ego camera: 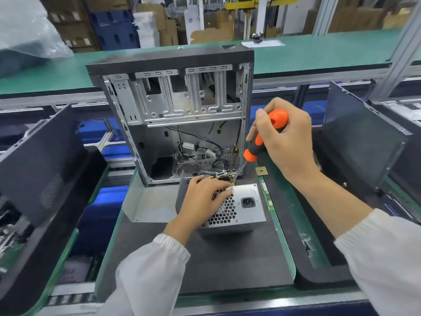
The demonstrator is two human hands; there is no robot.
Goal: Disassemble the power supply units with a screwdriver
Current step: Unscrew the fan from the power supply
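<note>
Fingers (268, 131) grip screwdriver (265, 135) — left hand (205, 197) steadies power supply (241, 206).

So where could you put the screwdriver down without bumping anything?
The dark mat is bare in front of the power supply, between the two sleeves. A smaller bare patch lies right of the green circuit strip. It is crowded behind the supply, where its wires meet the open computer case and the left hand rests.
</note>
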